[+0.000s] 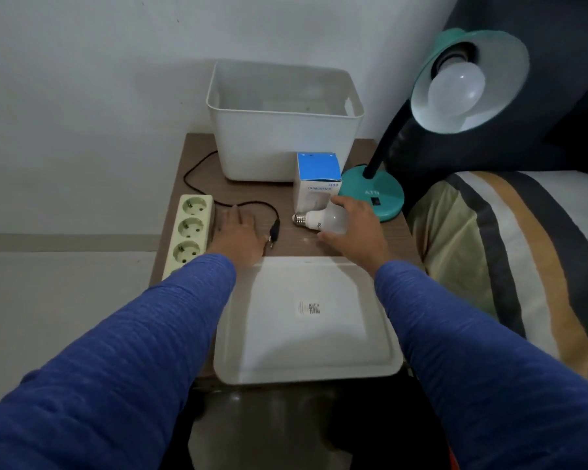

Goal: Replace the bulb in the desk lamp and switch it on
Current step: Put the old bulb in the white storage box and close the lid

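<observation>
A small brown wood-grain table [197,154] beside a striped bed [510,252] carries a white plastic bin [282,130], its flat white lid [306,320] and a teal gooseneck desk lamp [374,195] with a frosted bulb [455,89] in its shade. A cream three-socket power strip [190,228] lies at the table's left edge, the lamp's black plug [274,232] unplugged nearby. A blue-and-white bulb carton [316,181] stands before the bin. The left hand [240,232] rests flat, fingers straight. The right hand [357,225] curls over a loose white screw-base bulb [323,220] lying on the table.
</observation>
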Motion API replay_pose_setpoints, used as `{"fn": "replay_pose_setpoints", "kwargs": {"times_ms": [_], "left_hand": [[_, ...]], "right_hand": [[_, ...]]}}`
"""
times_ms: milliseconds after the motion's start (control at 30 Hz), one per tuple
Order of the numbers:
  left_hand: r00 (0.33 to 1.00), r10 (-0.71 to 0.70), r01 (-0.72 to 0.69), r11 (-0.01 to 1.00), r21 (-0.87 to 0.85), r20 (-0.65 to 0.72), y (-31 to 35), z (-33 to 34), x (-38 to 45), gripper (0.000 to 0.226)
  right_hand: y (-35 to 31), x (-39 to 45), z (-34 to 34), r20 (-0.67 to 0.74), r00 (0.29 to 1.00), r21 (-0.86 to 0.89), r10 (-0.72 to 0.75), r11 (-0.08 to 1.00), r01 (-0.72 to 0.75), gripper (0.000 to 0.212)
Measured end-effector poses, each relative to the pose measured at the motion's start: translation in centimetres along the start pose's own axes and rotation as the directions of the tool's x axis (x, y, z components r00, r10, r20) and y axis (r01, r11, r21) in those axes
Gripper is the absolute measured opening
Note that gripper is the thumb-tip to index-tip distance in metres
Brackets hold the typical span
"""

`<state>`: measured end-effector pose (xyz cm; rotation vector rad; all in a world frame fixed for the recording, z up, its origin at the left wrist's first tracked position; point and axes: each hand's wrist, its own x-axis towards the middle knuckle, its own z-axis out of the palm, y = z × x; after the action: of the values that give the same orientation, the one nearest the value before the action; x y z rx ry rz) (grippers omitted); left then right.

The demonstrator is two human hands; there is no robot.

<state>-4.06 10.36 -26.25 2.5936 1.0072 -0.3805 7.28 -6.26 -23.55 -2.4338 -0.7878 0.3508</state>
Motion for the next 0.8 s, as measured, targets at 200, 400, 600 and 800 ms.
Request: {"fn": "replay_pose_setpoints", "kwargs": {"times_ms": [200,400,600,800], "left_hand": [[1.0,-0.024,0.024,1.0,-0.001,0.001,0.1,1.8,1.2,0.067],[0.999,-0.01,0.009,1.0,-0.022,-0.046,-0.1,2.5,1.2,0.065],[0.995,0.009,-0.013,0.999,-0.037,-0.098,-0.3,2.7,0.9,0.064],[0.995,0.002,-0.006,0.999,-0.043,-0.095,-0.2,2.8,0.9,0.064]], "right_hand": [[0.7,0.7,0.9,-0.063,0.998,0.091,-0.011,0.996,0.017,0.066],[-0.7,0.4,-1.4,-0.115,0.993,0.362,-0.022,0.93,0.063,0.06],[-4.5,2.6,-4.3,-0.196,0.977,0.468,-0.084,0.867,0.168,0.059],[-9.0,7.0,-7.3,-0.27,0.951,0.467,-0.148,0.844,0.264,0.06]]}}
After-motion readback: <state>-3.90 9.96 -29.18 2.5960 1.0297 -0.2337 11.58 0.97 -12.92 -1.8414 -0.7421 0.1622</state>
